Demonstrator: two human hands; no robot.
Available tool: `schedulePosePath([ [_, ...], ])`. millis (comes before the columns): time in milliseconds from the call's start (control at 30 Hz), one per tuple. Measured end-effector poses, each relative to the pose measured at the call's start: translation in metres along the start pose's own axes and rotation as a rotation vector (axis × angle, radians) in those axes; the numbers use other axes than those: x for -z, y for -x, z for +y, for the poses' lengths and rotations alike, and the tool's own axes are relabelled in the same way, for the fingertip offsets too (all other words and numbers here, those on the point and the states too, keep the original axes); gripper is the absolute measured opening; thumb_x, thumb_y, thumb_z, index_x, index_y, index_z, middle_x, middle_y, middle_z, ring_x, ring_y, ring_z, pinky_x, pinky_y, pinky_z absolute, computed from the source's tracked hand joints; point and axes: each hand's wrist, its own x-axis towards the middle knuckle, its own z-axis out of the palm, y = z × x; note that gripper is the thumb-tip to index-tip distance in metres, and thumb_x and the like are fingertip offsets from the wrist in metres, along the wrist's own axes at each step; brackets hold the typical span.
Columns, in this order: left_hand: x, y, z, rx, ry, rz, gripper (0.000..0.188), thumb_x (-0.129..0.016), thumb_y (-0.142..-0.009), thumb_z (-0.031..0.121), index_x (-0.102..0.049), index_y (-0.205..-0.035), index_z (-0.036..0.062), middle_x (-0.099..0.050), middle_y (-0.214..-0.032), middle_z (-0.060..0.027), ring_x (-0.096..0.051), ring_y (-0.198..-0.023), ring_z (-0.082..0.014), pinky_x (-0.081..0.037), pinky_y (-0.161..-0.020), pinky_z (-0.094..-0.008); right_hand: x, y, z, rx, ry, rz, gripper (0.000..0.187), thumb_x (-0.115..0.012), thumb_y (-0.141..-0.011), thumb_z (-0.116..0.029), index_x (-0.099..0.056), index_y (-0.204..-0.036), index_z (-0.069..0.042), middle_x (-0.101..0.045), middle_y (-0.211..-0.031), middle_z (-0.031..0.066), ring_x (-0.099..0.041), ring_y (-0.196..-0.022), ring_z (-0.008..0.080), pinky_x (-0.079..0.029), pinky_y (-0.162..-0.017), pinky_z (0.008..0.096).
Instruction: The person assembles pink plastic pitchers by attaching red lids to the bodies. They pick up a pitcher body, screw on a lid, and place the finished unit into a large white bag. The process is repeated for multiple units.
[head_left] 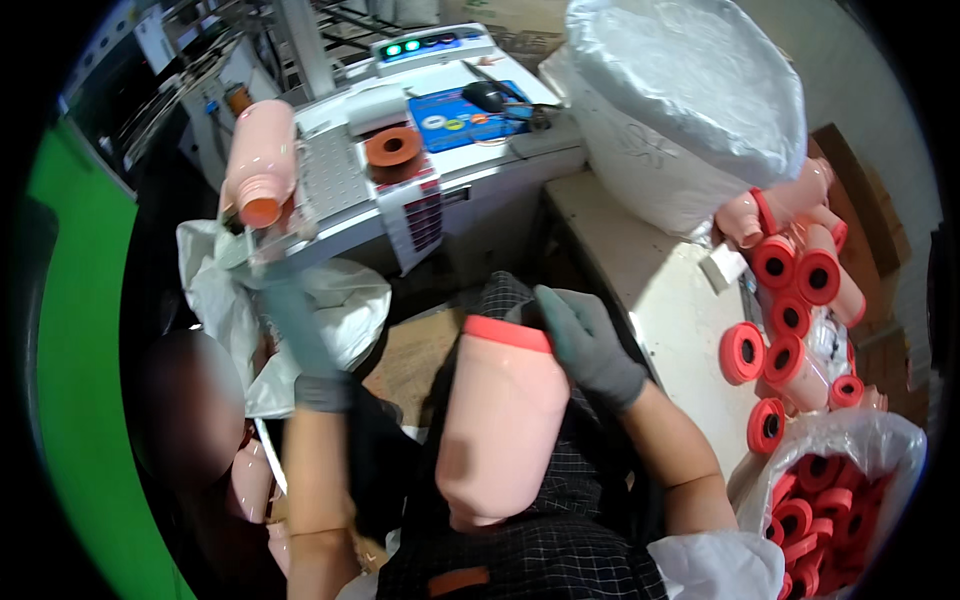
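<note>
A pink plastic bottle (505,430) with a red ring round its base is over my lap, base end up and neck toward me. My right hand (590,345), in a grey-green glove, grips it at the red ring; its thumb side lies against the rim. My left hand (305,320), gloved too, is smeared by motion, so its fingers cannot be made out. It reaches toward a second pink bottle (265,160), which sits at the left end of the white machine (335,170) with its open neck facing me.
On the machine are a brown roll (393,150), a blue sheet (455,115) and scissors (490,95). A big white sack (680,130) stands back right. Several pink bottles (800,375) with red rings lie right, above a bag of red rings (820,510). A person (190,410) is at left.
</note>
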Motion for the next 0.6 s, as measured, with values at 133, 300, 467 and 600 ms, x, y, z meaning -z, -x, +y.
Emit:
schedulePosePath([
  [133,-0.039,0.029,-0.048,-0.025,0.318,-0.161,0.031,-0.043,-0.106,0.021,-0.054,-0.128,0.0013,-0.066,-0.113,-0.013,-0.064,-0.094,-0.0186,-0.052,-0.087,-0.0309,-0.041,-0.001,0.003,0.115,0.353,-0.052,0.037,-0.048,-0.108,-0.022,-0.072,-0.104,0.005,-0.072,-0.092,0.0191,-0.069,-0.085,0.0311,-0.054,-0.078,0.0372],
  [300,-0.045,0.039,-0.033,0.015,0.646,-0.125,0.019,-0.047,-0.104,0.017,-0.054,-0.114,0.002,-0.068,-0.105,-0.0124,-0.063,-0.092,-0.0174,-0.051,-0.087,-0.0298,-0.047,0.01,0.046,-0.169,-0.418,0.013,0.058,-0.035,-0.111,-0.036,-0.071,-0.094,0.005,-0.071,-0.088,0.0115,-0.066,-0.09,0.0197,-0.05,-0.099,0.0382],
  [467,0.021,0.025,-0.017,-0.015,0.609,0.213,0.037,-0.045,-0.106,0.023,-0.049,-0.137,0.0024,-0.063,-0.125,-0.0125,-0.062,-0.11,-0.023,-0.049,-0.098,-0.0362,-0.028,-0.007,0.052,0.068,-0.261,-0.139,0.041,-0.036,-0.109,-0.022,-0.063,-0.089,0.002,-0.069,-0.082,0.0076,-0.064,-0.081,0.0183,-0.049,-0.108,0.038],
  [600,0.012,0.045,-0.024,0.108,0.525,0.123,0.046,-0.048,-0.106,0.019,-0.046,-0.147,-0.0003,-0.056,-0.146,-0.0111,-0.056,-0.13,-0.0227,-0.048,-0.106,-0.0359,-0.065,-0.005,0.055,-0.027,-0.45,-0.042,0.042,-0.039,-0.11,-0.026,-0.064,-0.088,0.001,-0.068,-0.084,0.0088,-0.062,-0.078,0.0158,-0.052,-0.095,0.0342],
])
